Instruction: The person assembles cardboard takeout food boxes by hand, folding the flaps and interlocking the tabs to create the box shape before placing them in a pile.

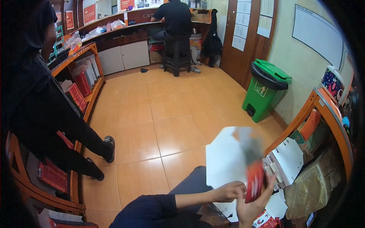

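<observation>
Near the lower right, my right hand (pixel 253 207) is wrapped round a red packet-like piece (pixel 254 182), its fingers along the far side. Above the red part, a grey and orange section (pixel 249 142) is smeared by motion, so I cannot make out its kind. My left hand (pixel 230 191) is closed at the red piece's left edge, fingertips pinched against it. Behind the hands is a large white cardboard sheet (pixel 222 159) with cut corners. Below my right hand lies a red and white printed piece (pixel 266 220), partly hidden.
White flat cartons (pixel 289 159) are stacked at the right, beside a brown wrapped parcel (pixel 306 190) and an orange-framed shelf (pixel 315 98). A green pedal bin (pixel 264 93) stands beyond. One person (pixel 42 95) stands at the left shelves; another (pixel 175 22) sits at the far counter.
</observation>
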